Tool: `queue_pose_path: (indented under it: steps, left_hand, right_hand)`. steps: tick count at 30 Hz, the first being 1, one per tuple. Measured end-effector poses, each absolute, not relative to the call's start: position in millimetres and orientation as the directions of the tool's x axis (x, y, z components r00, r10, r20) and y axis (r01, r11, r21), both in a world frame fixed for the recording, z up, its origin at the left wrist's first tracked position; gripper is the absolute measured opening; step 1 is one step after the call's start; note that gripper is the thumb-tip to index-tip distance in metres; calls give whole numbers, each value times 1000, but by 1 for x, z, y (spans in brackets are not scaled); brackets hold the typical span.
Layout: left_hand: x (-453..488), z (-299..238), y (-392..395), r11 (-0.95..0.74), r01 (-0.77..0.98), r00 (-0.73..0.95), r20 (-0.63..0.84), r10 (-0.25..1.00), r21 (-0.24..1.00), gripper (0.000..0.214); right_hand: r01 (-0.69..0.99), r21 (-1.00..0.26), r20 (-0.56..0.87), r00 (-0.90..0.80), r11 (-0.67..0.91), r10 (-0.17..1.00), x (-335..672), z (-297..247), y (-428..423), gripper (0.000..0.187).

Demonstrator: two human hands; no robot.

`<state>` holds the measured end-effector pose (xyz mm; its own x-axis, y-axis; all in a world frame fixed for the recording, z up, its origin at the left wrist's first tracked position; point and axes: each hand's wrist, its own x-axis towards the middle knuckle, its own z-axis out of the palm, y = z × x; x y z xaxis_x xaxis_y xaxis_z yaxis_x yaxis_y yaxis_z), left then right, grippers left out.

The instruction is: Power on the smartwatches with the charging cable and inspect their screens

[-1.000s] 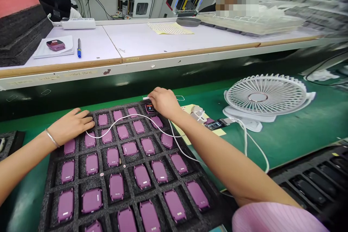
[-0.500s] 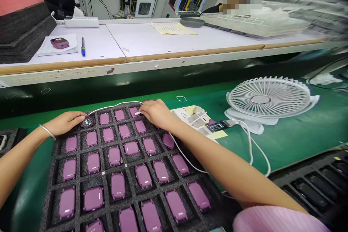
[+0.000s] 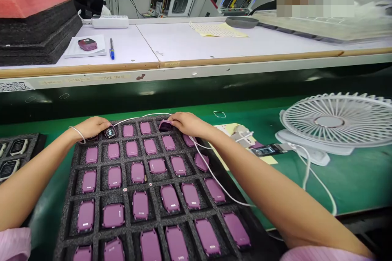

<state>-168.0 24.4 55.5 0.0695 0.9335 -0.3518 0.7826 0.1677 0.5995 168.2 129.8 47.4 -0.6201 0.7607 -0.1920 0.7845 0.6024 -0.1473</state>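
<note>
A black foam tray lies before me, its compartments holding several purple watch cases, mostly back side up. At the far left corner my left hand is closed, thumb and fingers on a smartwatch with a lit screen. My right hand pinches another watch case in the far row, tilted up with its dark side towards me. A thin white cable runs along the tray's far edge between the hands. More white cable hangs below my right wrist.
On the right stand a white fan and a small display device on yellow paper. Another foam tray with watches is at the left. A raised white shelf carries foam blocks, a pen and a watch case.
The view has turned left. My right hand, earlier with a white plug end at a far-row case, now has that case tilted up. The left hand stays on the smartwatch, its screen turned more towards me.
</note>
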Motion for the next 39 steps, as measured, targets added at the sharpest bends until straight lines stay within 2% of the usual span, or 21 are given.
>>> queue_pose_path:
  steps: [5,8,9,11,14,17,21,22,23,25,27,29,31,33,35,37,39]
  left_hand:
    - [-169,52,28,196,723,-6,-277,961,662,46]
    - [-159,52,30,173,769,-155,-84,984,615,33]
    - [-152,52,30,136,792,-152,-23,988,596,30]
    - [-134,51,30,6,846,-28,32,999,533,24]
    - [-105,48,27,-153,914,168,-5,986,376,10]
    - [-85,50,21,-196,949,202,2,979,247,5]
    - [-72,61,18,-354,919,366,43,930,-174,12]
    - [-71,63,19,-378,894,395,23,919,-241,14]
    - [-72,65,22,-383,887,397,0,918,-257,15]
    - [-79,66,30,-331,929,333,-19,943,-164,22]
    - [-93,64,38,-215,974,217,-15,976,73,30]
    - [-108,60,44,-122,926,145,-39,989,358,36]
    - [-120,55,47,-94,841,161,-81,984,533,45]
    - [-125,51,47,-111,806,211,-107,972,581,53]
    - [-125,49,46,-124,825,228,-124,966,551,53]
    - [-121,48,45,-123,853,217,-130,968,507,48]
    - [-117,47,44,-115,875,198,-130,971,471,46]
  right_hand:
    - [835,-59,-243,-543,546,804,152,49,135,39]
    - [841,-32,-257,-528,539,809,148,51,132,42]
    - [843,-25,-261,-524,537,810,148,53,131,42]
    - [844,-13,-267,-519,536,812,148,55,128,43]
    - [845,0,-267,-516,536,814,149,57,126,43]
    - [843,12,-262,-516,537,816,149,58,123,42]
    - [837,20,-246,-525,546,814,149,56,125,40]
    - [834,20,-244,-530,551,812,149,56,127,39]
    - [830,19,-244,-537,557,808,149,56,129,38]
    - [821,15,-244,-550,570,799,149,57,133,34]
    - [817,17,-225,-558,576,799,150,58,134,31]
    - [826,34,-169,-551,563,818,150,60,130,33]
    - [843,63,-81,-529,534,845,148,60,123,40]
    - [833,46,20,-553,552,833,146,57,114,42]
    - [749,-45,94,-656,662,749,142,51,106,38]
    - [622,-126,125,-762,772,635,137,44,100,33]
    - [557,-104,109,-817,824,566,133,38,95,33]
